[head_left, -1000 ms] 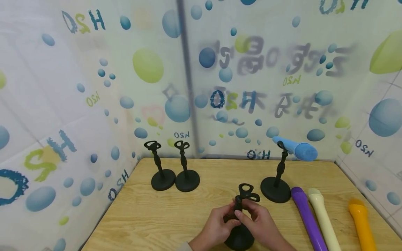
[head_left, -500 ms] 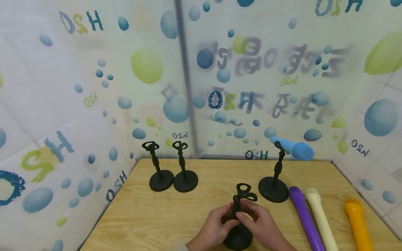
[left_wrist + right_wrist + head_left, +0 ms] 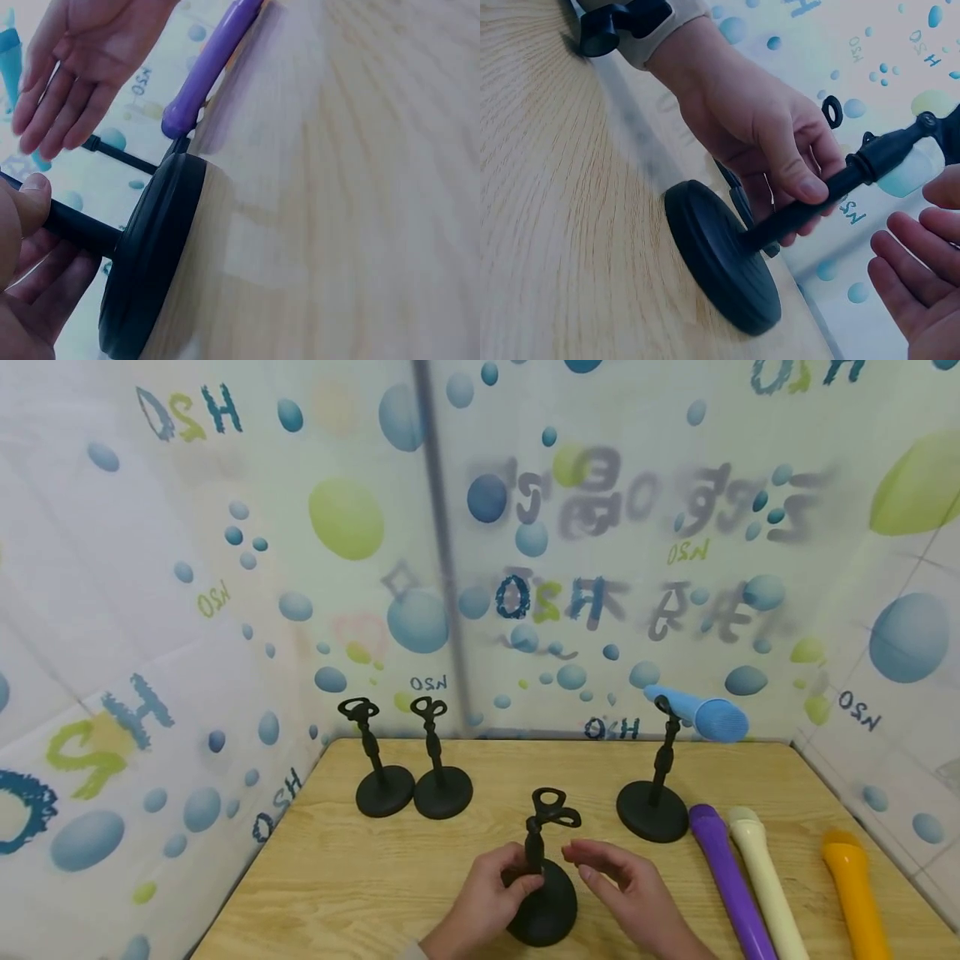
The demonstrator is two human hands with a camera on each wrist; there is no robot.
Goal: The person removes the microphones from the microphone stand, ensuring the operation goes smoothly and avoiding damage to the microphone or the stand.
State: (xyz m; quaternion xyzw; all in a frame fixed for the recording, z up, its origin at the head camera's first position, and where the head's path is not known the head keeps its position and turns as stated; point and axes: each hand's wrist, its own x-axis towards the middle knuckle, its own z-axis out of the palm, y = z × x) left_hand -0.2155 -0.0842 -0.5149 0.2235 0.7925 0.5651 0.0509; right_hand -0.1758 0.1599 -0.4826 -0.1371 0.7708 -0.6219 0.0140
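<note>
"H2O" lettering on curtain [image 3: 225, 568] behind held stand [image 3: 542, 893]

The left hand [image 3: 501, 891] is curled in a grip, while the right hand [image 3: 617, 881] hovers beside it, fingers relaxed.

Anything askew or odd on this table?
Only the near stand in the left hand: its clip leans right instead of sitting upright. The rest, including the blue microphone in its stand, looks orderly.

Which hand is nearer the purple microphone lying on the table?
Right. The right hand hovers open just left of the purple microphone, not touching it. The left hand is farther left, gripping the stem of the black microphone stand.
</note>
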